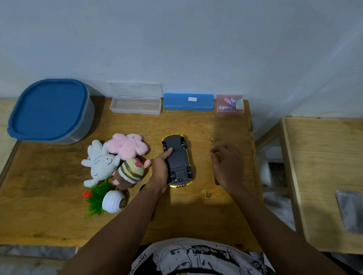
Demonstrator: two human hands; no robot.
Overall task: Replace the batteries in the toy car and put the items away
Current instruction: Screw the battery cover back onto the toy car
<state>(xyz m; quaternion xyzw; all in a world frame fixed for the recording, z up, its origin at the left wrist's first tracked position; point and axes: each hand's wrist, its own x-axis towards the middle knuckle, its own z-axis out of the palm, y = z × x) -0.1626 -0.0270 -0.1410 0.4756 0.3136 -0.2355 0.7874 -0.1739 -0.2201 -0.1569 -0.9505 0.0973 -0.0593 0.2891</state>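
Note:
A yellow toy car lies upside down in the middle of the wooden table, its black underside facing up. My left hand grips the car along its left side, thumb pressed on the underside. To the right of the car, my right hand is apart from it, with fingers curled around a small dark tool whose end sticks out below the palm. A pink translucent box holding several batteries stands at the back right.
Along the back edge stand a blue case, an open clear box and a big blue-lidded container. Plush toys and a small potted fake plant lie left of the car. A silvery bag lies on the side table.

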